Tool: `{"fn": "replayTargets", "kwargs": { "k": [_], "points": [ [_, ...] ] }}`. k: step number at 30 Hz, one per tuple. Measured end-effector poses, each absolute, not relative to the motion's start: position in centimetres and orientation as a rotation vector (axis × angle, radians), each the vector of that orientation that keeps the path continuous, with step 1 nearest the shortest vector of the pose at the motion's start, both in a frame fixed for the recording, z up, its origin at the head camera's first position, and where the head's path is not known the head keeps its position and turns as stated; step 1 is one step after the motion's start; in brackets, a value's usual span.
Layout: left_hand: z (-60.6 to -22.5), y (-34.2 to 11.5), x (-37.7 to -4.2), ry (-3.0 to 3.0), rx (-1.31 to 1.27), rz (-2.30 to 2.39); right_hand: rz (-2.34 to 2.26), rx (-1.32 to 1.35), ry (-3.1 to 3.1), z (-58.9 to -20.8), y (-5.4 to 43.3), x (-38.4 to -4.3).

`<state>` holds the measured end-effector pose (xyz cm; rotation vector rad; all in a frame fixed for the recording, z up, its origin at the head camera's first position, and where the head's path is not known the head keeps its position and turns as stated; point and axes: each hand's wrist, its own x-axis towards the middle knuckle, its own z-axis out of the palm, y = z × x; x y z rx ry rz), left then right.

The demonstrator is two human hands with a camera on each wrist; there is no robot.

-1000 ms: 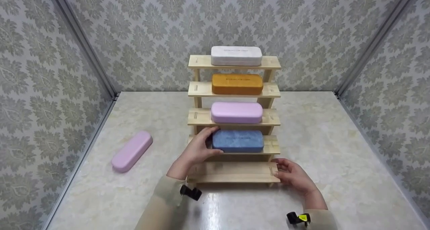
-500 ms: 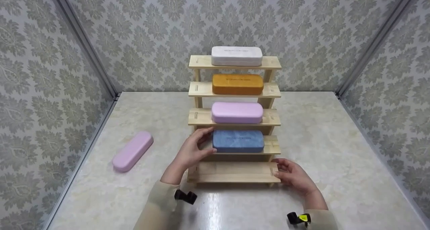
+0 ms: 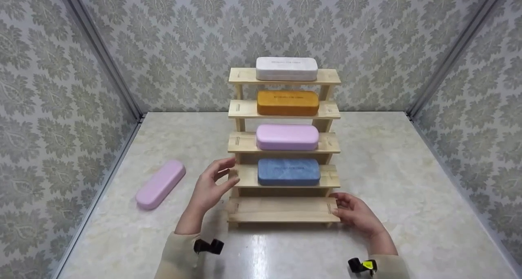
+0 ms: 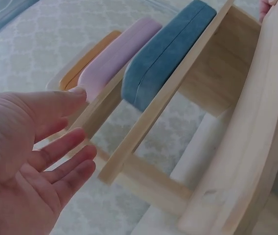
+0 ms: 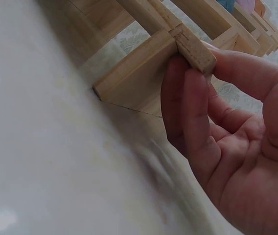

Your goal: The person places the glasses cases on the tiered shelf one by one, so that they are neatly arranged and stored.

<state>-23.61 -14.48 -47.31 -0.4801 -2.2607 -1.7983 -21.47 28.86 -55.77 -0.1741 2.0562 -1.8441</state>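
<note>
A stepped wooden display rack stands mid-table. My right hand pinches the right end of its lowest shelf, thumb above and fingers beneath, as the right wrist view shows. Beside the left end of the second-lowest shelf is my left hand, fingers spread and holding nothing. On that shelf lies a blue glasses case. Above it, one per shelf, sit a pink glasses case, an orange glasses case and, on top, a white glasses case. The lowest shelf bears no case.
Another pink glasses case lies slanted on the table, left of the rack. Patterned walls enclose the table at the back and both sides.
My left hand has let go of the blue glasses case and drawn back to the left, off the shelf. The right hand keeps its grip, and the cases stay where they were.
</note>
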Motion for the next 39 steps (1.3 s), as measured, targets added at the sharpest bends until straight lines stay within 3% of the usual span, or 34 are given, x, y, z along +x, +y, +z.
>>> {"fn": "replayTargets", "kwargs": {
  "k": [26,39],
  "points": [
    [-48.8,-23.9,-20.4,-2.116,0.021,-1.906,-1.816,-0.178,2.076,-55.9,29.1,-21.5],
    [-50.5,-28.6,-19.7,-2.024,0.441,-1.804,-1.857,-0.204,2.034,-55.8,29.0,-21.4]
  ]
}}
